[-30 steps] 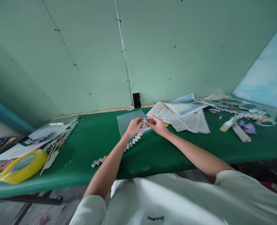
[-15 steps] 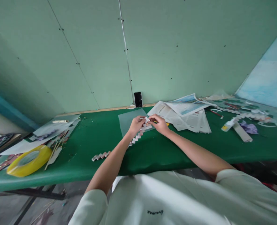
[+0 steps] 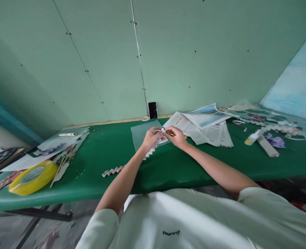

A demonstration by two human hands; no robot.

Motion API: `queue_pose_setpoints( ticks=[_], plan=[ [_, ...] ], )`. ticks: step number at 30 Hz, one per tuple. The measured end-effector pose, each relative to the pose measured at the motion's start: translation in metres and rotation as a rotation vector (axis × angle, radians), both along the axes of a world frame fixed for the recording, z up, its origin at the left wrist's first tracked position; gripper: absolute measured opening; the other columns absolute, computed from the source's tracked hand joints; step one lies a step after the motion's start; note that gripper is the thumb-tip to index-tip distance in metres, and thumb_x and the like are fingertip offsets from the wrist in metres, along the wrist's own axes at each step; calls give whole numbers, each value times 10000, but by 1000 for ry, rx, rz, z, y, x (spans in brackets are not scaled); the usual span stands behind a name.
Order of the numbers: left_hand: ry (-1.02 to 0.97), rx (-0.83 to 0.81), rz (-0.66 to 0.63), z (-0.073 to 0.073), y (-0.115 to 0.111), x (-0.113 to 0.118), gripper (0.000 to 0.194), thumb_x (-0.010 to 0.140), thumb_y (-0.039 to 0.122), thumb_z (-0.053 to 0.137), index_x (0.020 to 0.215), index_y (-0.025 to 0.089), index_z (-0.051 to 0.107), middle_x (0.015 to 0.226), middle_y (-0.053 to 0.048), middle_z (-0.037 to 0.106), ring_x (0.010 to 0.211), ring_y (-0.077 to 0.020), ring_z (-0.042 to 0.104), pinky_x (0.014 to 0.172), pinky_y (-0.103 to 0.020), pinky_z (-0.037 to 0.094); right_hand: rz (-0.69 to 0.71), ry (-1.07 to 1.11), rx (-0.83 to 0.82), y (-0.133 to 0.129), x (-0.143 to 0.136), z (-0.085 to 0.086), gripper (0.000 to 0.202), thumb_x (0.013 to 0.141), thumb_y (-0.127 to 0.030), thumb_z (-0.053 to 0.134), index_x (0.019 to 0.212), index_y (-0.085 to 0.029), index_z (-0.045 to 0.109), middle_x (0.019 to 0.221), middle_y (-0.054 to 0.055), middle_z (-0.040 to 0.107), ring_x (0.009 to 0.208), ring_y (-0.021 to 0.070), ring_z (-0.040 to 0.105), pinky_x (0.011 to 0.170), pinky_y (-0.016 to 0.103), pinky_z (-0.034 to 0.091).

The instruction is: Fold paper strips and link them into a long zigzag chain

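A zigzag folded paper chain [image 3: 149, 152], white with brownish patches, runs from my hands down behind my left forearm. Its tail lies on the green tabletop left of that forearm. My left hand [image 3: 150, 137] is closed around the chain's upper end. Fingertips of my right hand [image 3: 176, 137] pinch a small white folded piece at that end, close to the left fingertips. Just under the hands lies a small printed paper piece [image 3: 163, 139]. A translucent sheet [image 3: 140, 133] is flat on the table beneath them. My fingers partly hide the joint.
A phone [image 3: 153, 110] leans on the wall behind. Newspaper sheets [image 3: 212, 133] and something yellow lie right of my hands. Farther right are a glue bottle [image 3: 252, 137], purple crumpled cloth [image 3: 275, 141] and another chain. A yellow tape roll [image 3: 49, 173] and sticks lie left.
The chain's upper end has turned slightly between my fingertips, and less of the chain shows beside my left wrist. Both hands stay in nearly the same place.
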State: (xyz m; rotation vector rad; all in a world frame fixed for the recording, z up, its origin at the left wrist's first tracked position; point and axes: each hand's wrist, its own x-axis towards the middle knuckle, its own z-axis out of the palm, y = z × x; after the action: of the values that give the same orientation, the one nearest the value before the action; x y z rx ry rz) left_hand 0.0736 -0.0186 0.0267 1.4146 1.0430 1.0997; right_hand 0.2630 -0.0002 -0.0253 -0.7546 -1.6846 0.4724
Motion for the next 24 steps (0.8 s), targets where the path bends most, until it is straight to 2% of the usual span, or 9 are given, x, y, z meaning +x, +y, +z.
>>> queue_pose_setpoints(
  ticks=[3,5,9,12,18,20,24],
  plan=[
    [184,95,20,5,-2,-3,328,899,355,724,1152,160,650,832,-68,776,508,-120,602,426,-199,398,66,24,-144,-5,0,7,362,982,-600,636,975,-239,661,831,38,689,779,219,671,734,333,548],
    [269,164,-6,5,0,-6,323,898,371,734,1126,154,659,769,-57,762,488,-121,577,411,-204,379,92,17,-219,-7,1,12,412,986,-635,603,896,-235,639,766,27,657,742,218,649,725,335,533],
    [309,238,-62,0,6,-10,325,909,384,748,1105,142,655,774,-83,779,600,-174,692,520,-240,493,135,-22,-293,-4,3,14,451,938,-673,647,858,-229,630,715,17,633,695,217,618,695,339,508],
    [315,276,-103,-5,9,-10,287,924,354,744,1087,141,641,802,-97,790,683,-195,747,630,-269,554,146,-50,-284,0,4,13,450,942,-662,641,864,-219,656,721,25,637,681,212,599,676,337,489],
    [323,233,-128,-9,16,-13,264,936,345,732,1060,142,618,829,-121,792,664,-195,741,602,-275,547,72,-1,-244,2,3,11,438,924,-640,667,863,-207,684,771,40,659,707,216,602,678,342,480],
    [311,222,-127,-9,17,-15,272,926,332,747,1058,149,597,825,-116,791,651,-189,736,627,-285,560,108,-13,-292,3,3,10,444,921,-644,676,842,-207,675,732,31,643,693,212,604,681,344,491],
    [324,230,-128,-6,16,-18,254,929,280,739,1059,169,551,805,-93,786,663,-186,744,659,-287,566,261,47,-449,8,5,8,461,888,-671,712,957,-217,672,732,15,645,686,205,636,675,343,532]
  ],
)
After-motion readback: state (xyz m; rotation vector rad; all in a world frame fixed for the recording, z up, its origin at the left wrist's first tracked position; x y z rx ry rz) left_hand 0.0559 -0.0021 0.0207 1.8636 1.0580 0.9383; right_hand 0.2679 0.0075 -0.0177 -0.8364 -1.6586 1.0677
